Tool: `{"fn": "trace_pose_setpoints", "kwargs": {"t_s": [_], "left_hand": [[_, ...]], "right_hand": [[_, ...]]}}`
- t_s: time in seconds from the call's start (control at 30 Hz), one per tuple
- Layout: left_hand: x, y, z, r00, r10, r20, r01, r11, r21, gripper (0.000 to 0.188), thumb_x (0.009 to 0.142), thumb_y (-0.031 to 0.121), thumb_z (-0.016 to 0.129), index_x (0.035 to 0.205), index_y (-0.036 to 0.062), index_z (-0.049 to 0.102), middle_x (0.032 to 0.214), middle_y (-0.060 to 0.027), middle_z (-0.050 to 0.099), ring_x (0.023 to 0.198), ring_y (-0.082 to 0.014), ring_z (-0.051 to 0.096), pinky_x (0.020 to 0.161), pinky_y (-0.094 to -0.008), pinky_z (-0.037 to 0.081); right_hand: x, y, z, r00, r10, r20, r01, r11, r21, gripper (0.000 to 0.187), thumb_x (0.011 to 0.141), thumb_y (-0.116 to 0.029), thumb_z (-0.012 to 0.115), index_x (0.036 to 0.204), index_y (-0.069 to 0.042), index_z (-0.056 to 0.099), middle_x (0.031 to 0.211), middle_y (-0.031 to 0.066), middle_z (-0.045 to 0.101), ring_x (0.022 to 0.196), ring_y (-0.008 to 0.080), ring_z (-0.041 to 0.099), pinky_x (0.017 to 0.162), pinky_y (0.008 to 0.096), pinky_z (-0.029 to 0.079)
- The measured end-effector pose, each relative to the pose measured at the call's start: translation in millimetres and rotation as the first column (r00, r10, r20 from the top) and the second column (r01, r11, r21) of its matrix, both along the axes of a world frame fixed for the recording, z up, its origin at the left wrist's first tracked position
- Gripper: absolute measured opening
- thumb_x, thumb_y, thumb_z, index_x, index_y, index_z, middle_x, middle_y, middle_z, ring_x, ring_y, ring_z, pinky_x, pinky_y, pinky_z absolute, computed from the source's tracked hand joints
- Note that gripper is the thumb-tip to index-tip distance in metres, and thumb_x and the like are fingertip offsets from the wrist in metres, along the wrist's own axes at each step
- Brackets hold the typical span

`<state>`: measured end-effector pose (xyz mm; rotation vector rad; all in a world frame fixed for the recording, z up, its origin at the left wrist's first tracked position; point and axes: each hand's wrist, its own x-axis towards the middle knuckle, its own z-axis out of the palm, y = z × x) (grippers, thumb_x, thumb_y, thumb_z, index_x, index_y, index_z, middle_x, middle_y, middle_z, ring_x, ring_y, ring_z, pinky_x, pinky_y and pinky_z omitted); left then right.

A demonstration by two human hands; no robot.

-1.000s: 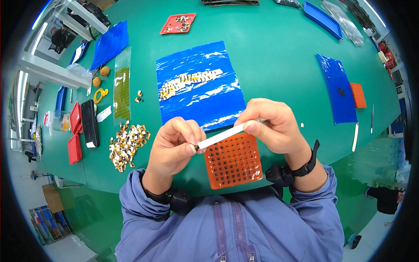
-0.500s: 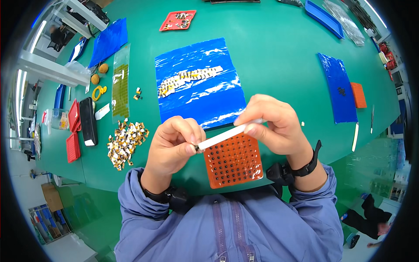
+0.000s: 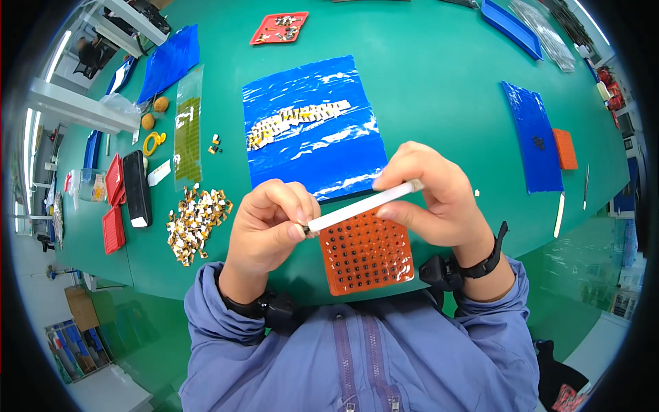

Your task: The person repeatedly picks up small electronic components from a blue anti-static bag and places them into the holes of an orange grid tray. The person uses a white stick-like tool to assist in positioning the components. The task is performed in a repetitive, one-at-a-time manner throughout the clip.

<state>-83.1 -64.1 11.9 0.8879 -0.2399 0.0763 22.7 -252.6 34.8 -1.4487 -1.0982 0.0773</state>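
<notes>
A flat white stick (image 3: 358, 207) is pinched by my right hand (image 3: 439, 199), thumb below and fingers above, near its tan-coloured end. Its other end meets a tiny dark part (image 3: 306, 229) at the fingertips of my left hand (image 3: 264, 223), which is closed in a pinch; the fingers hide most of that part. Just beneath both hands lies an orange-red tray (image 3: 371, 257) with rows of small black pieces. Beyond it is a blue sheet (image 3: 309, 161) carrying a crowded band of small white-and-yellow parts (image 3: 298, 118).
Left of my hands is a heap of white-and-yellow parts (image 3: 195, 223), near a black case (image 3: 138, 189) and red trays (image 3: 114, 230). A red tray of small parts (image 3: 279, 29) sits far off. Rightward lie another blue sheet (image 3: 534, 161), an orange block (image 3: 565, 150) and tweezers (image 3: 585, 189).
My right hand's grip has shifted on the white stick, and its tan end now shows more. The stick's tip and my left fingers moved slightly left. A background figure at lower right has shifted.
</notes>
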Motion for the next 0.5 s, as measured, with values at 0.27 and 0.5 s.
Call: {"fn": "trace_pose_setpoints", "kwargs": {"t_s": [0.27, 0.5], "left_hand": [[-0.4, 1.0, 0.3, 1.0, -0.001, -0.003, 0.001, 1.0, 0.023, 0.011, 0.077, 0.003, 0.061, 0.079, 0.0033, 0.05, 0.074, -0.0072, 0.051, 0.069, -0.0146, 0.049, 0.061, -0.0254, 0.039], [-0.9, 2.0, 0.8, 1.0, 0.01, 0.002, -0.01, 1.0, 0.024, 0.01, 0.077, 0.003, 0.06, 0.08, 0.0031, 0.05, 0.075, -0.007, 0.051, 0.069, -0.0146, 0.05, 0.061, -0.0252, 0.039]], "right_hand": [[5.9, -6.1, -1.8, 0.993, 0.089, 0.079, -0.081, 0.992, -0.095, 0.017, 0.072, -0.007, 0.065, 0.086, -0.001, 0.058, 0.078, 0.0068, 0.056, 0.067, 0.0169, 0.052, 0.056, 0.0259, 0.043], [4.6, -1.5, -2.3, 0.995, 0.074, 0.064, -0.072, 0.997, -0.025, 0.011, 0.073, -0.004, 0.064, 0.082, -0.001, 0.059, 0.072, 0.0061, 0.055, 0.065, 0.0174, 0.052, 0.054, 0.0258, 0.042]]}}
